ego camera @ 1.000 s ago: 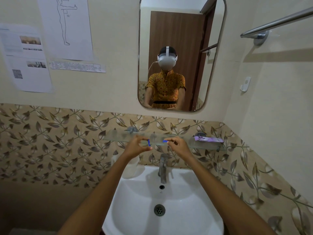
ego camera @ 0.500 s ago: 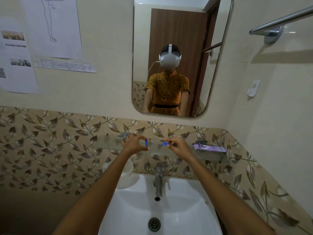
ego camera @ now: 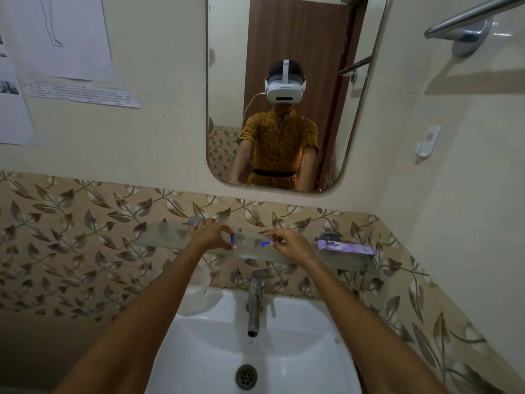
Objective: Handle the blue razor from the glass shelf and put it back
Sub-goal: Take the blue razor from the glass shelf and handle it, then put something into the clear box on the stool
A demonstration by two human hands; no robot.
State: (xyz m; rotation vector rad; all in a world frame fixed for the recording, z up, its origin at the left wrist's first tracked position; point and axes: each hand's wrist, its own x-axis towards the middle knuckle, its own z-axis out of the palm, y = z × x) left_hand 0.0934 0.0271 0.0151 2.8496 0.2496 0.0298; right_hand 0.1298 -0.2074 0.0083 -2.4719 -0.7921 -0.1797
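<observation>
Fingers (ego camera: 227, 245) of the left hand (ego camera: 210, 237) pinch a small blue piece (ego camera: 232, 238); the right hand (ego camera: 289, 244) pinches the razor (ego camera: 267, 244). Rejoin them squarely over the shelf (ego camera: 164, 237), then set down gently.

Sink (ego camera: 312, 351): white, near centre, drain (ego camera: 246, 377) at the near edge.
Tap (ego camera: 254, 302): metal, at the sink's far rim.
Mirror (ego camera: 284, 38): far wall, above.
Papers (ego camera: 82, 93): far left wall.
Towel bar (ego camera: 471, 19): upper right.
Hook (ego camera: 427, 141): right wall.

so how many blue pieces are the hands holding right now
2: one small blue piece pinched in the left hand, one curved blue piece in the right hand. Fingers may hide more.
</observation>
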